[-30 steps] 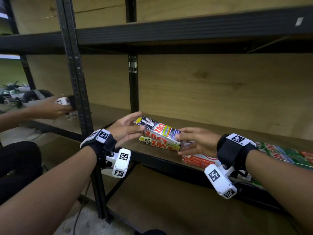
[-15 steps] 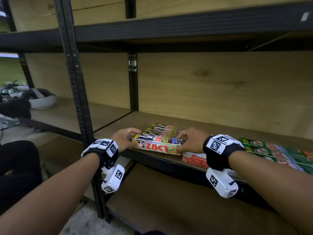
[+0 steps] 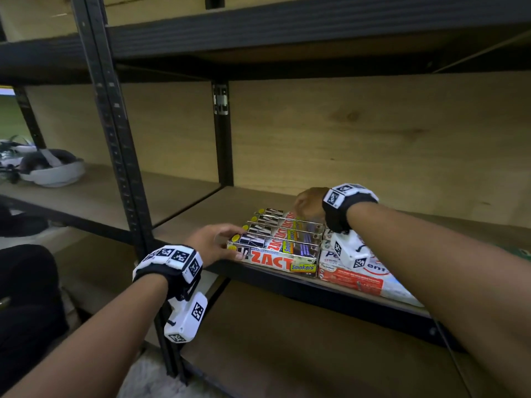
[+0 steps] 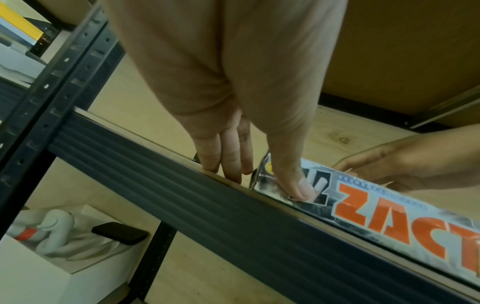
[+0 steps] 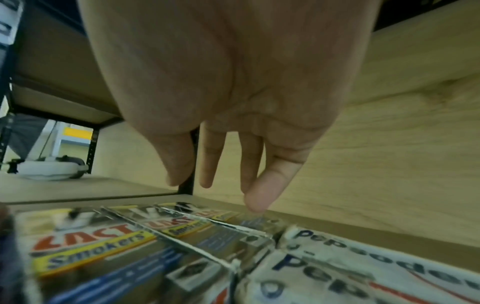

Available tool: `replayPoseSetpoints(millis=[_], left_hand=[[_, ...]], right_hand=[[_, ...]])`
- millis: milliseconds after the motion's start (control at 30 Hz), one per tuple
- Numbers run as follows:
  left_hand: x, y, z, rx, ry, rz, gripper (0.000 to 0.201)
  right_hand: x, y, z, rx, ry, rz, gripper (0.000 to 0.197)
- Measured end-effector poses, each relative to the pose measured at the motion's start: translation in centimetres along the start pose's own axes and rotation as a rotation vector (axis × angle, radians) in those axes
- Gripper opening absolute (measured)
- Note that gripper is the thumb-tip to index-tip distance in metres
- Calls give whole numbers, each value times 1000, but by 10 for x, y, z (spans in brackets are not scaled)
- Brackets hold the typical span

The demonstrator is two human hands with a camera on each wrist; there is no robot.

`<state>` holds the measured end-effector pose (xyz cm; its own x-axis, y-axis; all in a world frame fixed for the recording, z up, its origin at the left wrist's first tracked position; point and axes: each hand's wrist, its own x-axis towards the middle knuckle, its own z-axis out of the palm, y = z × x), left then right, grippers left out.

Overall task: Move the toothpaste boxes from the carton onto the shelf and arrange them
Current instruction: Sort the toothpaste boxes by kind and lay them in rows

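shelf (image 3: 201,214): wooden board on a black metal frame, crossing mid-frame in head view; front rail runs diagonally through left wrist view.
Zact boxes (image 3: 283,239): four in a row side by side, lying flat at the front edge of the shelf, lower centre of head view; front one shows "ZACT Smokers" on its long face; they touch one another.
Pepsodent boxes (image 3: 373,278): white and red, flat on the shelf, just right of the Zact boxes, end to end against them; partly hidden by the right arm.
left hand (image 3: 214,242): lower centre-left in head view, at the left end of the front Zact box; left wrist view shows the thumb (image 4: 293,179) pressed on the front face near its left end, fingers (image 4: 228,156) straight and together, tips down on the shelf edge beside the box end. Not curled round it.
right hand (image 3: 309,203): centre-right in head view, over the far right corner of the Zact row; right wrist view shows fingers (image 5: 255,185) loose, pointing down, slightly spread, tips just above the rear box; contact cannot be told. Holding nothing.
headset (image 3: 53,168): white with black strap, on the next shelf bay, left edge of head view.
carton: not seen in any view.
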<state>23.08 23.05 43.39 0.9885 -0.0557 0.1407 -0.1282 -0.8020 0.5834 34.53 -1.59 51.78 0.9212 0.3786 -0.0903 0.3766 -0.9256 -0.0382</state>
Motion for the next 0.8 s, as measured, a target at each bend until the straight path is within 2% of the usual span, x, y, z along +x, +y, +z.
replayPoseSetpoints(millis=[67, 233, 433, 600, 800], left_hand=[[3, -4, 1, -8, 6, 9, 55], [7, -8, 2, -2, 2, 13, 54], [6, -7, 3, -20, 11, 7, 54], [5, -4, 1, 5, 11, -12, 56], [5, 2, -2, 105, -28, 8, 68]], right_hand=[[9, -2, 4, -20, -31, -17, 42], [2, -19, 5, -82, -218, -82, 41], [7, -14, 3, -18, -171, -88, 39], [6, -13, 6, -5, -190, -78, 37], [8, -14, 7, 12, -200, -91, 40]])
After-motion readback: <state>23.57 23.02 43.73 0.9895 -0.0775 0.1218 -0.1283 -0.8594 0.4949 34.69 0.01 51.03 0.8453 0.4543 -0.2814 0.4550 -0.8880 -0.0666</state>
